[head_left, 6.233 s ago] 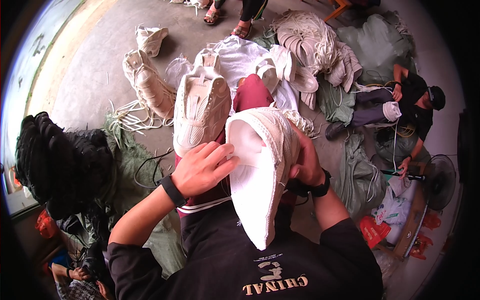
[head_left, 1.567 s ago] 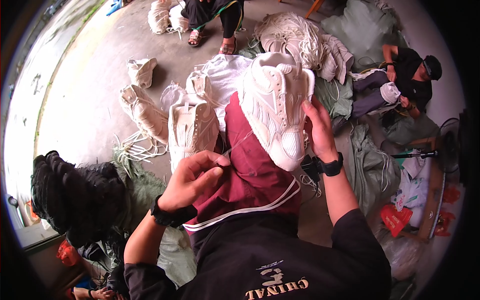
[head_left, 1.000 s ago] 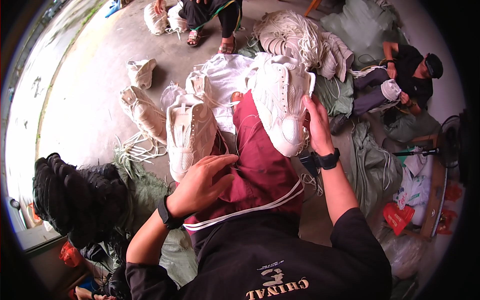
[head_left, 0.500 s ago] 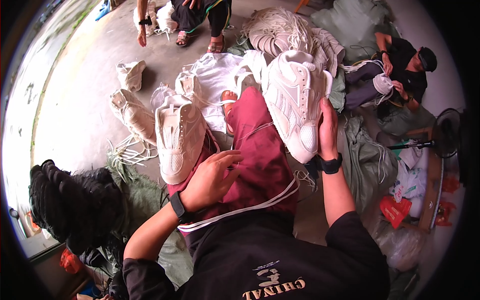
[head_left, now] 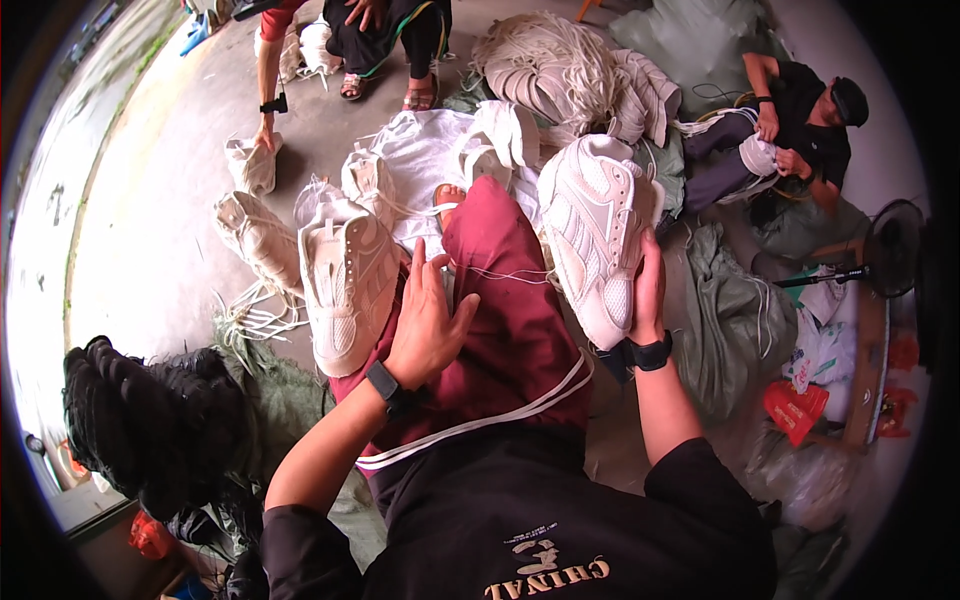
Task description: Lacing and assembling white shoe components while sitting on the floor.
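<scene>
Markings: one black short-sleeved shirt [head_left: 440,510], below both hands, bears one row of large pale lettering [head_left: 548,579], inverted in view, with smaller print and a pale emblem above it. One red plastic bag [head_left: 797,408], right of the right hand, carries pale print too small to read.

Principal item: one off-white sneaker with mesh and smooth panels [head_left: 595,235], in the right hand [head_left: 648,290]. It is tilted, toe toward the wearer; mesh at toe and side, eyelets along the opening, thick pale sole. The right hand holds it from the outer side, fingers partly hidden.

Left hand [head_left: 430,315]: spread wide above the maroon trousers [head_left: 510,350], fingers extended, thumb apart. One fine pale thread [head_left: 505,274] spans from beside its fingertips to the sneaker; whether the fingers grip it, cannot tell.

Counts: one second off-white sneaker with mesh toe [head_left: 350,280], just left of the left hand, toe likewise toward the wearer; two black wristbands, one per wrist; one large bundle of pale, corded shoe pieces [head_left: 560,70], beyond the hands.
</scene>
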Demonstrator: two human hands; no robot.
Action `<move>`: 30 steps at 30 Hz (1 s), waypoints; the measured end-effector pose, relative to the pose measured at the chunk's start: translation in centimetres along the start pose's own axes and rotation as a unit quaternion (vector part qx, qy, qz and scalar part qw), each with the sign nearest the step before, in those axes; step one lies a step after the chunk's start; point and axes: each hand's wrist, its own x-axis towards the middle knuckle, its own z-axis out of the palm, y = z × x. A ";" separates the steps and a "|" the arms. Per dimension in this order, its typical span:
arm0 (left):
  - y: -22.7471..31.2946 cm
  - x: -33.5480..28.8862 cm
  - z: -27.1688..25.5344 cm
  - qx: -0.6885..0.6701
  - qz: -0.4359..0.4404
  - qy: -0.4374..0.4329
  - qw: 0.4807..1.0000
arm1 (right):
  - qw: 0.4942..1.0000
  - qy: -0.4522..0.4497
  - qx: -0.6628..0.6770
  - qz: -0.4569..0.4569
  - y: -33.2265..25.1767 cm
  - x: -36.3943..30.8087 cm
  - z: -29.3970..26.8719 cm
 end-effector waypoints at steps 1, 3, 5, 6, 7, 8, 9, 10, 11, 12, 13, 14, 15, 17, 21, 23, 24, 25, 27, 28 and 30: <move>0.4 -0.1 -0.2 0.001 0.000 -0.002 1.000 | 1.000 0.003 -0.001 -0.004 -0.1 -0.1 0.3; 1.4 -0.5 -0.5 -0.103 0.100 -0.108 0.984 | 1.000 0.005 0.006 -0.005 -0.1 0.0 0.2; 1.3 -0.6 0.4 -0.067 0.114 -0.132 0.983 | 1.000 0.007 0.015 -0.001 0.0 0.2 -0.4; 1.4 -0.6 0.6 -0.052 0.091 -0.112 0.988 | 1.000 0.006 0.024 0.005 0.1 0.3 -0.5; -0.1 -0.7 1.6 -0.030 0.033 -0.079 0.996 | 1.000 0.005 0.025 0.005 0.1 0.2 -0.6; -1.5 -0.7 2.6 -0.007 -0.025 -0.045 0.999 | 1.000 -0.005 0.025 0.005 0.1 0.1 -0.6; -0.7 -0.4 2.3 0.002 -0.035 -0.045 0.998 | 1.000 -0.009 0.024 0.004 0.1 0.0 -1.0; 0.3 -0.3 1.8 0.002 -0.033 -0.047 0.998 | 1.000 -0.007 0.025 0.003 0.0 0.1 -1.2; 1.4 -0.3 1.3 -0.021 0.029 -0.072 0.997 | 1.000 -0.001 0.030 0.004 0.0 0.2 -1.3; 2.0 -0.4 1.0 -0.043 0.091 -0.095 0.990 | 0.999 0.003 0.036 0.005 -0.1 0.2 -1.2; 2.3 -0.3 0.9 -0.030 0.123 -0.147 0.981 | 0.999 0.003 0.037 0.005 -0.1 0.2 -1.2; 1.9 -0.3 1.3 -0.029 0.123 -0.148 0.981 | 0.999 0.007 0.043 0.013 -0.2 0.2 -1.1; 1.1 -0.4 2.0 -0.027 0.042 -0.130 0.990 | 0.999 0.009 0.047 0.020 -0.3 0.2 -1.0; -0.1 -0.2 2.5 -0.036 -0.100 -0.089 0.990 | 0.999 0.001 0.050 0.021 -0.5 -0.1 -0.8; 1.4 -0.6 2.0 -0.018 0.012 -0.069 0.997 | 0.998 0.005 0.059 0.027 -0.8 0.0 -1.1; 1.8 -1.0 2.3 -0.040 0.068 -0.118 0.990 | 0.998 0.001 0.059 0.018 -0.5 0.2 -1.3; 2.6 -1.1 2.2 -0.039 0.058 -0.131 0.989 | 0.998 -0.001 0.058 0.012 -0.5 0.3 -1.2; 2.5 -1.3 2.4 -0.025 0.058 -0.133 0.989 | 0.998 -0.001 0.059 0.013 -0.5 0.3 -1.1; 2.4 -1.5 2.5 -0.010 0.059 -0.134 0.989 | 0.998 0.002 0.067 0.021 -0.7 0.0 -0.7; 2.5 -1.6 2.5 -0.003 0.062 -0.126 0.990 | 0.998 0.002 0.067 0.020 -0.6 0.0 -0.9; 2.8 -1.9 2.4 0.005 0.065 -0.118 0.991 | 0.998 -0.009 0.052 0.017 -0.4 0.3 -1.5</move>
